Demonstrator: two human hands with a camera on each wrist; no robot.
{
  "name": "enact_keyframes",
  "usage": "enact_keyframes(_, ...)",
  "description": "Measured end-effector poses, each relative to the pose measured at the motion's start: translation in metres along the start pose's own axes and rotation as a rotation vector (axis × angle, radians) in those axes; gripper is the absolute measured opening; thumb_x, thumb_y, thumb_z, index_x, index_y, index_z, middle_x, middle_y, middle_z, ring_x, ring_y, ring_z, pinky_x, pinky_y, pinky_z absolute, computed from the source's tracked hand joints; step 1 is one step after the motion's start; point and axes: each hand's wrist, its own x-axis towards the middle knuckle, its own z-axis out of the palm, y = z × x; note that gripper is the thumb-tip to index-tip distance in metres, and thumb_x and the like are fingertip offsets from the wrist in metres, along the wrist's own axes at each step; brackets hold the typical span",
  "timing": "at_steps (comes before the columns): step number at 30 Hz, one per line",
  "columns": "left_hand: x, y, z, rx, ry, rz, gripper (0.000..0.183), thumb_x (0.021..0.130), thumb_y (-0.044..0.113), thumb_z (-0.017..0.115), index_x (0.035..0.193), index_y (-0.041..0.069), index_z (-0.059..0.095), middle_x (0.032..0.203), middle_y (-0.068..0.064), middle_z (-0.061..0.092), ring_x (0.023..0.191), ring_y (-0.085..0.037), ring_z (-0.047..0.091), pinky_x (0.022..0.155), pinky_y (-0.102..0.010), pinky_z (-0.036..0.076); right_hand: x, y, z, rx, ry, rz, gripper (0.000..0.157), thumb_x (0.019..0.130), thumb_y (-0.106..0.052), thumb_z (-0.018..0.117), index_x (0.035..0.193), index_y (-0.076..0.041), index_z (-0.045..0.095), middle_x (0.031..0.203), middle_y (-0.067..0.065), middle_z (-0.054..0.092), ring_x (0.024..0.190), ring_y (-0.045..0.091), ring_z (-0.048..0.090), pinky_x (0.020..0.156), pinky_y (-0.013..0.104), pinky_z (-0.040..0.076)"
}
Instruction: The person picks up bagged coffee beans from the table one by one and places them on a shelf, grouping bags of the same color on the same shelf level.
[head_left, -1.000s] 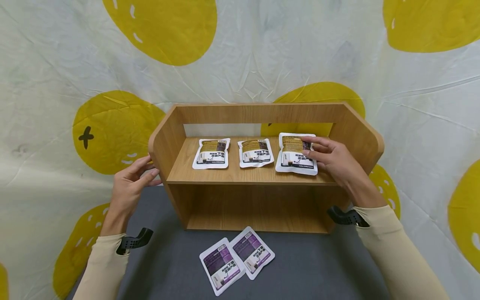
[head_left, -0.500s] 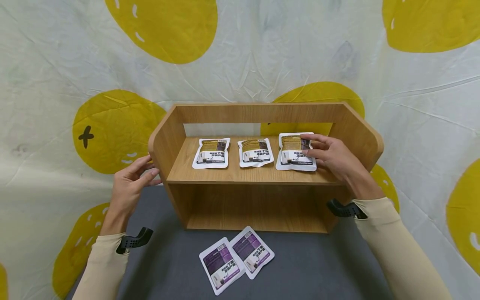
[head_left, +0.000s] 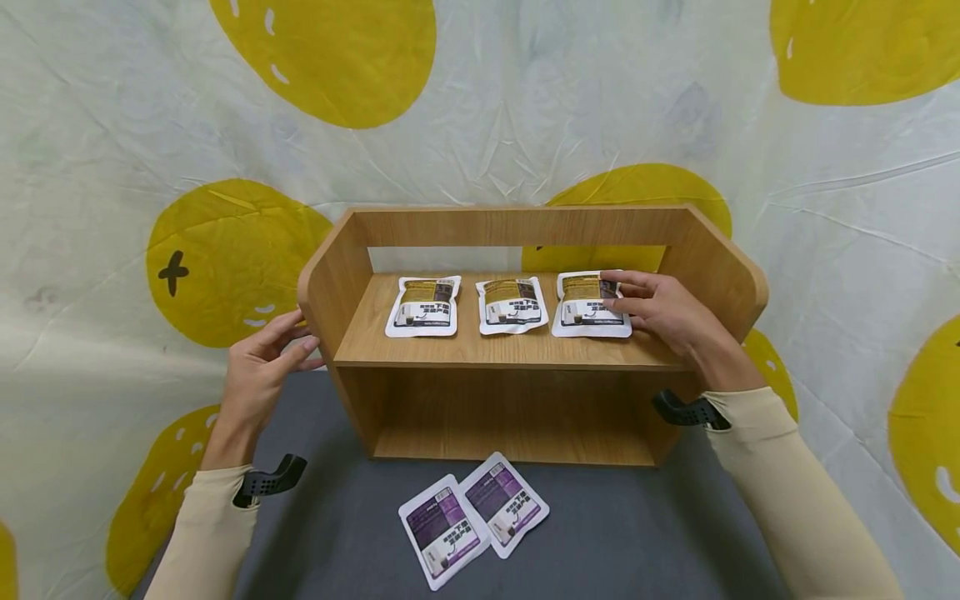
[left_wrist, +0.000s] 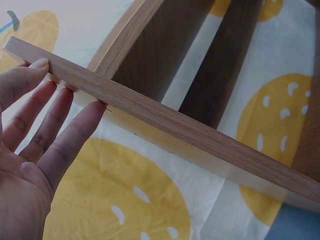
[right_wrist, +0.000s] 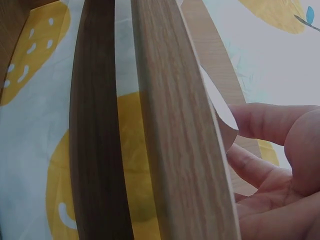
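A white pouch with a gold and black label (head_left: 588, 312) lies at the right of the upper board of a wooden shelf (head_left: 435, 353). My right hand (head_left: 671, 321) pinches its right side, thumb and fingertips on it. From the right wrist view, only the pouch's white edge (right_wrist: 220, 102) shows past the shelf board. My left hand (head_left: 258, 362) touches the shelf's left side panel (left_wrist: 175, 125), with thumb at its edge and fairly straight fingers against its outer face. Two similar gold pouches, a middle one (head_left: 512, 306) and a left one (head_left: 423, 307), lie in the same row.
Two purple-labelled pouches, a left one (head_left: 445, 533) and a right one (head_left: 506, 507), overlap on the grey table (head_left: 600, 533) before the shelf. The lower compartment (head_left: 513, 417) is below the upper board. Behind hangs a pale cloth (head_left: 525, 100) with yellow shapes.
The right-hand pouch has gone down and back onto the upper board, level with the others. My right hand moved slightly with it. My left hand has stayed at the side panel.
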Motion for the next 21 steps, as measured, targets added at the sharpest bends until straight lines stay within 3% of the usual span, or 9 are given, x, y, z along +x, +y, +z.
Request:
enact_keyframes(10, -0.001, -0.001, -0.001, 0.03, 0.006, -0.013, 0.047, 0.094, -0.012, 0.062, 0.141, -0.007, 0.056, 0.131, -0.006, 0.065, 0.112, -0.018, 0.068, 0.075, -0.035, 0.063, 0.002, 0.001, -0.001, -0.035, -0.002, -0.014, 0.065, 0.101, -0.032, 0.064, 0.159, -0.018, 0.038, 0.156, 0.021, 0.037, 0.124, 0.027, 0.045, 0.09, 0.018, 0.047)
enact_keyframes(15, 0.0, -0.002, -0.001, 0.021, 0.002, -0.002, 0.047, 0.094, -0.013, 0.062, 0.14, -0.008, 0.056, 0.13, -0.006, 0.066, 0.112, -0.019, 0.068, 0.075, -0.036, 0.063, -0.003, -0.001, -0.003, -0.114, 0.028, -0.059, 0.07, 0.1, -0.032, 0.066, 0.159, -0.011, 0.035, 0.157, 0.022, 0.041, 0.138, 0.037, 0.043, 0.113, 0.045, 0.042)
enact_keyframes(17, 0.0, -0.002, -0.001, 0.019, 0.001, -0.001, 0.047, 0.094, -0.013, 0.062, 0.14, -0.008, 0.056, 0.13, -0.006, 0.066, 0.111, -0.018, 0.068, 0.074, -0.036, 0.063, -0.007, -0.002, -0.003, -0.129, 0.05, -0.082, 0.07, 0.099, -0.032, 0.068, 0.159, -0.01, 0.037, 0.156, 0.021, 0.043, 0.141, 0.037, 0.043, 0.116, 0.049, 0.039)
enact_keyframes(21, 0.0, -0.001, -0.001, 0.0, -0.004, 0.004, 0.047, 0.094, -0.013, 0.061, 0.14, -0.009, 0.055, 0.131, -0.006, 0.066, 0.112, -0.018, 0.068, 0.075, -0.037, 0.063, -0.013, -0.004, -0.003, -0.118, 0.078, -0.127, 0.066, 0.098, -0.029, 0.07, 0.156, -0.011, 0.042, 0.153, 0.016, 0.048, 0.135, 0.03, 0.051, 0.104, 0.024, 0.049)
